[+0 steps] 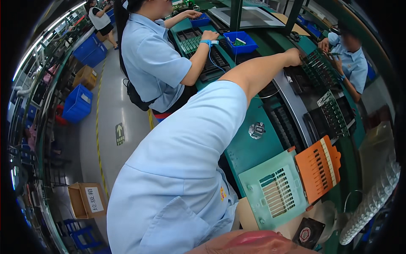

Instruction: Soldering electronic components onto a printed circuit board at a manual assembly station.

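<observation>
My left arm in a light blue short sleeve stretches far across the bench. At its end, my left hand [292, 57] looks curled closed beside the near edge of a green circuit board panel [316, 67]. Whatever the fingers grip, if anything, is hidden. A second board panel [333, 112] lies nearer on a black tray. Close to my body is a pale green slotted fixture [253, 186] with its orange lid [315, 175] swung open and several slim strips in its slots. A small metal tally counter [256, 131] sits on the green mat. My right hand does not show.
A co-worker [154, 59] at the left handles boards near a blue bin [241, 42]; another person [349, 59] works across the line. At lower right are a black fan [308, 233] and a ribbed clear hose [372, 203]. Cartons [86, 199] and blue crates [77, 103] line the aisle.
</observation>
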The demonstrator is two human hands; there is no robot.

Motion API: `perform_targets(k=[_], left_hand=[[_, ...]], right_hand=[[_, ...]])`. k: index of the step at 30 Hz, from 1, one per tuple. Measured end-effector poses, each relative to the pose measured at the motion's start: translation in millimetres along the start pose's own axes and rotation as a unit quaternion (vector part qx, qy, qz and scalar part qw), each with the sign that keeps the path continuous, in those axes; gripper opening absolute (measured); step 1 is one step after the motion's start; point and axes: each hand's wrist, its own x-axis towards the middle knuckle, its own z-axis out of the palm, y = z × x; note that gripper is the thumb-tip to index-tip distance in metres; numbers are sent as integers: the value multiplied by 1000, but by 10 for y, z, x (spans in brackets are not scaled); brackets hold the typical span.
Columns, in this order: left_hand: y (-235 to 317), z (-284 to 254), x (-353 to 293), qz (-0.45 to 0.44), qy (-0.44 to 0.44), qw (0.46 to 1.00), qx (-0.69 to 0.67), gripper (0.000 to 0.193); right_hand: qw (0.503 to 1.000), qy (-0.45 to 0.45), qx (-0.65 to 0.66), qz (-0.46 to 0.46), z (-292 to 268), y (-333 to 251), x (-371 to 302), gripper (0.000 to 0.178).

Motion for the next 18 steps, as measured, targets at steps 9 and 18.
perform_targets(k=[9, 18], left_hand=[[-224, 38, 191, 38, -4, 999, 4, 31], [-327, -40, 220, 54, -43, 997, -18, 33]], right_hand=[[996, 75, 33, -29, -42, 237, -18, 22], [993, 93, 34, -57, 140, 305, 35, 22]])
